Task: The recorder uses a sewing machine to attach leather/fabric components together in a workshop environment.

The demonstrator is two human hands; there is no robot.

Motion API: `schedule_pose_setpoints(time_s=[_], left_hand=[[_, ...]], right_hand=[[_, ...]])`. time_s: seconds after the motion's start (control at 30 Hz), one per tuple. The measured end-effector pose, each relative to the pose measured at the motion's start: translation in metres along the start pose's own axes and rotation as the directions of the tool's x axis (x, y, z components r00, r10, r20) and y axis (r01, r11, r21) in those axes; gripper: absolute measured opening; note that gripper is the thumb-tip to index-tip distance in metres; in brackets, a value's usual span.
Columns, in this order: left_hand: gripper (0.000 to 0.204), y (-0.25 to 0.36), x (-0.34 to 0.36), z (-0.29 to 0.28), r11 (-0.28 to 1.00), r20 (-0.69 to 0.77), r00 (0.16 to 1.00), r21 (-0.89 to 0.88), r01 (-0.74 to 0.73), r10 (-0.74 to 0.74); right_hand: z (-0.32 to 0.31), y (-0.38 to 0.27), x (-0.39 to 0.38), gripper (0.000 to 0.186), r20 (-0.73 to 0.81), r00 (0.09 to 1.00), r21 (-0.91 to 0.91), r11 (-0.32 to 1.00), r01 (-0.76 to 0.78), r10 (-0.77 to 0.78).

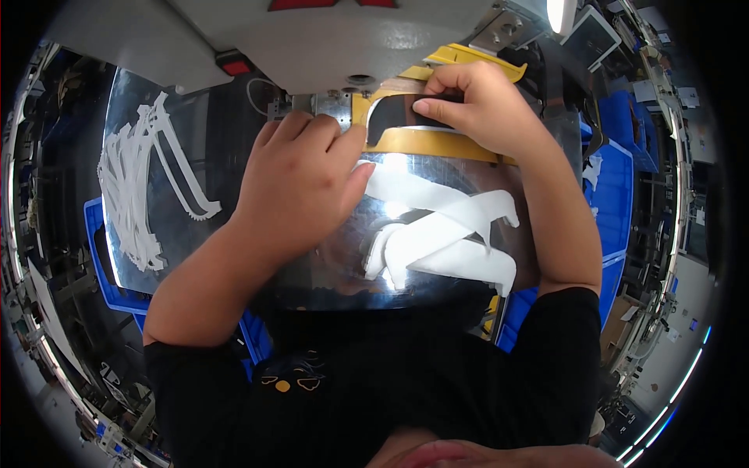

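Under the grey machine head (328,39), a black curved piece with a white edge (390,113) lies against a yellow guide (429,145). My right hand (484,105) pinches its right end, thumb on top. On the other side, my left hand (300,175) is closed, its knuckles up beside a small metal block (334,103) and the left end of the black piece. Whatever its fingers hold is hidden. Just below its thumb, several white curved strips (445,242) lie overlapping on the shiny table (335,273).
At the table's left lies a heap of thin white strips (129,187), with a narrow white frame (183,171) beside it. Blue bins stand at the right (616,195) and left (97,242). A red switch (234,67) sits on the machine. A yellow arm (484,58) extends behind my right hand.
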State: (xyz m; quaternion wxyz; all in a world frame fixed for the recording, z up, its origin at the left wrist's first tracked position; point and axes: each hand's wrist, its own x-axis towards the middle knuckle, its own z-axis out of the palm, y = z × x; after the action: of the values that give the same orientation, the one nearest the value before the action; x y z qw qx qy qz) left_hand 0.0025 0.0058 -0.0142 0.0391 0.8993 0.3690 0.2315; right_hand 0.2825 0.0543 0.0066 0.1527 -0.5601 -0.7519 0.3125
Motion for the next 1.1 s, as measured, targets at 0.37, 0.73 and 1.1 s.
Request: schedule_pose_setpoints(time_s=[0.37, 0.73, 1.1], left_hand=[[0.055, 0.011, -0.001, -0.009, 1.000, 0.178, 0.984, 0.022, -0.021, 0.017], [0.061, 0.013, 0.000, -0.010, 0.998, 0.241, 0.971, 0.064, -0.004, -0.011], [0.051, -0.005, 0.008, -0.008, 0.987, 0.215, 0.964, -0.066, -0.146, 0.157]], right_hand=[[0.003, -0.010, -0.003, 0.027, -0.035, 0.999, -0.060, 0.998, -0.034, 0.032], [0.003, -0.008, -0.005, 0.025, -0.067, 0.997, -0.042, 0.999, -0.031, 0.028], [0.001, -0.025, -0.006, 0.025, -0.033, 0.999, -0.191, 0.981, 0.035, -0.042]])
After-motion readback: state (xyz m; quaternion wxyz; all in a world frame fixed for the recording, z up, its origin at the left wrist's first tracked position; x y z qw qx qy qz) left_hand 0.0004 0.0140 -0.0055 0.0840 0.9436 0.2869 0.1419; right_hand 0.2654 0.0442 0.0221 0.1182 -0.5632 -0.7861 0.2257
